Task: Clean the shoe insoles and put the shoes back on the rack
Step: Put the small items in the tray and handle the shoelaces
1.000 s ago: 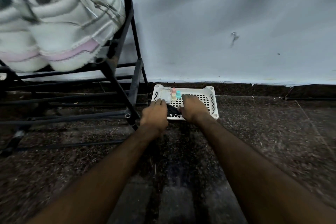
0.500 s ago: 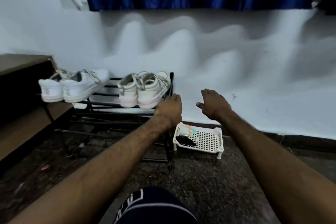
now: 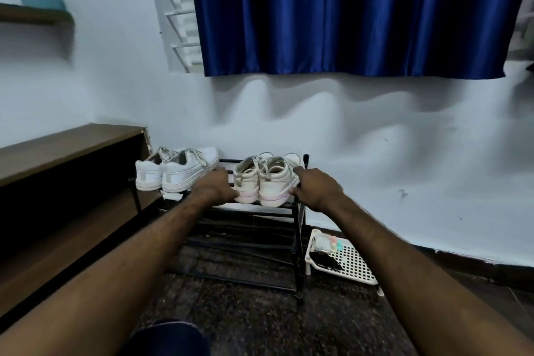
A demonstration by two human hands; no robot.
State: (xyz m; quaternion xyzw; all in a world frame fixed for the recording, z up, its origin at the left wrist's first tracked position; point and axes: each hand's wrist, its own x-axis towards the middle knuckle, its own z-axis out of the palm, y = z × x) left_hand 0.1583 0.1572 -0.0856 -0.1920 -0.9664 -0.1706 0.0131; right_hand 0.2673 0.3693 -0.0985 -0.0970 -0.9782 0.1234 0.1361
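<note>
Pink-soled shoes (image 3: 265,182) sit paired on the top tier of the rack (image 3: 295,240). Left hand (image 3: 215,186) curls round the left heel; right hand (image 3: 315,191) clasps the right one's side. Likely light, stiff-soled, soft above, so heels give the firmest hold.

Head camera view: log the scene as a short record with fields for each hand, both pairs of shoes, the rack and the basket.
left hand: grips the left side of the white shoes with pink soles
right hand: grips the right side of that pair, thumb at the sole
white shoes with pink soles: top tier of the black metal rack, heels toward the camera
white lace-up sneakers: same tier, further left
white perforated plastic basket: on the floor right of the rack, holding a black object and small pastel bottles
</note>
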